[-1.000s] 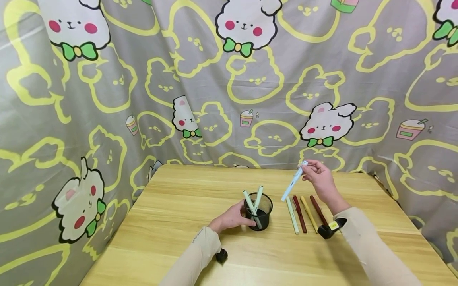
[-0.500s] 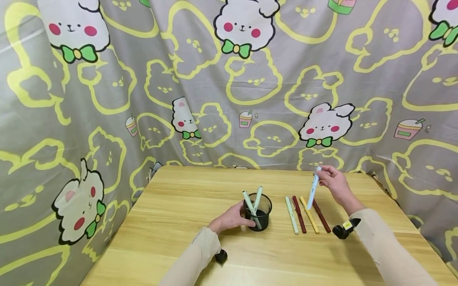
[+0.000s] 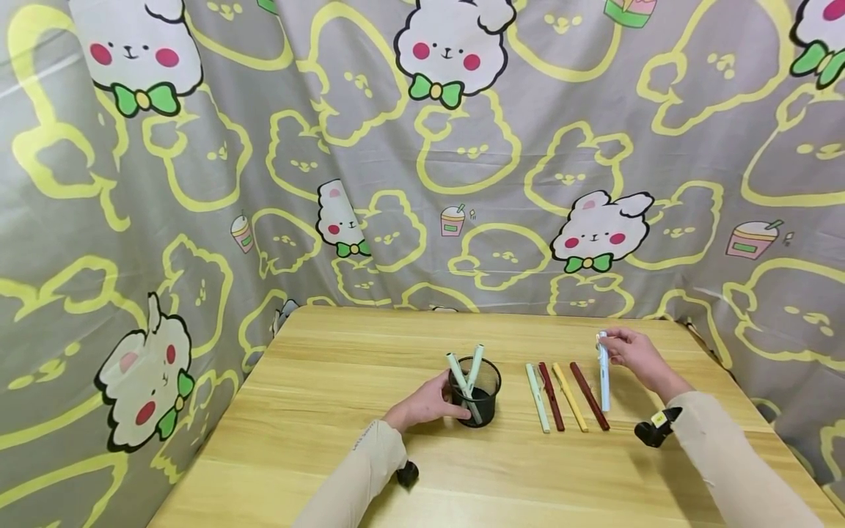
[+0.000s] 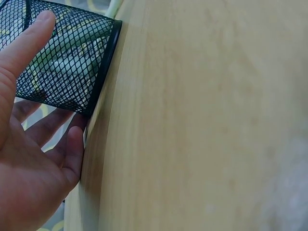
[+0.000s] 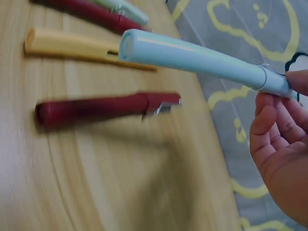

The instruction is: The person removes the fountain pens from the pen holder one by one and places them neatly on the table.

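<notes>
With thumb and fingers on either side, my left hand point(image 3: 425, 402) holds a black mesh pen cup point(image 3: 487, 414) on the table. Two pale green pens point(image 3: 475, 367) lean inside the cup. My right hand point(image 3: 639, 358) pinches a light blue pen point(image 3: 604, 381) near its clip end, with the other end pointing down. In the right wrist view that blue pen point(image 5: 192, 57) is raised above the table, right of a dark red pen point(image 3: 590, 396). Further left lie a yellow pen point(image 3: 571, 396), another dark red pen point(image 3: 551, 396) and a pale green pen point(image 3: 538, 397).
The wooden table point(image 3: 297, 381) carries the row of pens right of the cup. A grey curtain point(image 3: 409, 169) with yellow outlines and cartoon animals hangs behind and beside the table. Each sleeve bears a black wrist camera point(image 3: 653, 433).
My right hand has carried the light blue pen rightward and lower, past the row of pens, and the pen has turned more upright. The left hand and cup have stayed in place.
</notes>
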Demonstrator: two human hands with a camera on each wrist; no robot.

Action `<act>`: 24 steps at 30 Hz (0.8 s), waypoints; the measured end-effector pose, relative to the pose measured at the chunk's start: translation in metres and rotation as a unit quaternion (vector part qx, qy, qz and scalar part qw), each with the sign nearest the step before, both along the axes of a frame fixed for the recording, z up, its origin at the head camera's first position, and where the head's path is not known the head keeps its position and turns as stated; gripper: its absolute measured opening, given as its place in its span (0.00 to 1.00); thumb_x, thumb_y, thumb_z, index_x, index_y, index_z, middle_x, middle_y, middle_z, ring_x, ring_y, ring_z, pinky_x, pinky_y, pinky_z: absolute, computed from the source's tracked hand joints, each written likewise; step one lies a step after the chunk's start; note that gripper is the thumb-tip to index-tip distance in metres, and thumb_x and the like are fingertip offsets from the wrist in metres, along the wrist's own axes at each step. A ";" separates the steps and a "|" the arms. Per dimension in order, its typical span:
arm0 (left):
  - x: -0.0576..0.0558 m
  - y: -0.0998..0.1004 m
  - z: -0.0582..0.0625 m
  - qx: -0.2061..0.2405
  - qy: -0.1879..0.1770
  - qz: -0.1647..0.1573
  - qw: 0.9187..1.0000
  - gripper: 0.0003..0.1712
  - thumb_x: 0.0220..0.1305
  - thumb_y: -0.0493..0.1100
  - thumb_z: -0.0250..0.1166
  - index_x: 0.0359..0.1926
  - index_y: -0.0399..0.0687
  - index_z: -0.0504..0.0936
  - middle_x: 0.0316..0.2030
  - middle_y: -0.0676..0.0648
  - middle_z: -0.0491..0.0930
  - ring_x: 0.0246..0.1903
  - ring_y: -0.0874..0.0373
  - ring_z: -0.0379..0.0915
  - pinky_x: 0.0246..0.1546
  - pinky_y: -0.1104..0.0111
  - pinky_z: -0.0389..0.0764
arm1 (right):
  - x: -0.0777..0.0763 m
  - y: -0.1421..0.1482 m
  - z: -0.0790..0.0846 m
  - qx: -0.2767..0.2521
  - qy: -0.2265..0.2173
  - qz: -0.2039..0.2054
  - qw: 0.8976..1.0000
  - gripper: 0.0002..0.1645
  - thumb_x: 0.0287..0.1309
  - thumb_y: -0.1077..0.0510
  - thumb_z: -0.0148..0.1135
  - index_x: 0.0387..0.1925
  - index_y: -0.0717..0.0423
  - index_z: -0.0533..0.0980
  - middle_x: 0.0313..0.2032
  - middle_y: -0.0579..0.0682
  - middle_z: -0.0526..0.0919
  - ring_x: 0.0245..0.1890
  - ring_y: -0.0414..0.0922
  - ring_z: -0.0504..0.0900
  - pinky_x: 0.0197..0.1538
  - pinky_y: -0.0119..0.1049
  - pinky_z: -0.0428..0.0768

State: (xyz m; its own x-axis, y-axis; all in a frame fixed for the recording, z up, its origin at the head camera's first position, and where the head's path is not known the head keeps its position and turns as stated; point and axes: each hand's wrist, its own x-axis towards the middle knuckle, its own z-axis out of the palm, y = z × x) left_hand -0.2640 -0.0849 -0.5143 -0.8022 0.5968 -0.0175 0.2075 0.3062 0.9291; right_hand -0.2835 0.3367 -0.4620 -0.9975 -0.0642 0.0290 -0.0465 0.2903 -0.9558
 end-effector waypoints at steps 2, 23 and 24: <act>0.000 0.000 -0.001 -0.005 -0.001 0.002 1.000 0.40 0.50 0.40 0.74 0.63 0.55 0.66 0.48 0.54 0.75 0.50 0.60 0.70 0.54 0.61 0.69 | 0.001 0.004 -0.002 0.015 -0.005 0.000 1.000 0.29 0.68 0.56 0.53 0.56 0.78 0.62 0.33 0.41 0.78 0.31 0.34 0.76 0.38 0.35 0.79; 0.001 0.002 0.000 0.011 -0.013 0.007 1.000 0.37 0.50 0.36 0.74 0.61 0.53 0.68 0.47 0.54 0.77 0.50 0.60 0.71 0.54 0.64 0.69 | -0.005 0.022 -0.036 0.088 -0.029 -0.007 0.996 0.31 0.68 0.51 0.53 0.56 0.77 0.65 0.32 0.45 0.77 0.30 0.37 0.74 0.35 0.35 0.78; 0.001 0.002 0.000 0.010 -0.012 0.008 1.000 0.38 0.50 0.36 0.74 0.61 0.53 0.68 0.47 0.54 0.77 0.50 0.60 0.71 0.54 0.64 0.69 | -0.005 0.021 -0.036 0.089 -0.027 -0.003 0.996 0.31 0.68 0.52 0.53 0.56 0.77 0.64 0.32 0.47 0.77 0.29 0.38 0.74 0.34 0.35 0.78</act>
State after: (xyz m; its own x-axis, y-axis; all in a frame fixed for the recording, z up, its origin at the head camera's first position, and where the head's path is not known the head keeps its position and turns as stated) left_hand -0.2630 -0.0834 -0.5145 -0.8114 0.5839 -0.0252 0.1796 0.2902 0.9400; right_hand -0.2890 0.3575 -0.4984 -0.9977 -0.0574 -0.0367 0.0065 0.4561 -0.8899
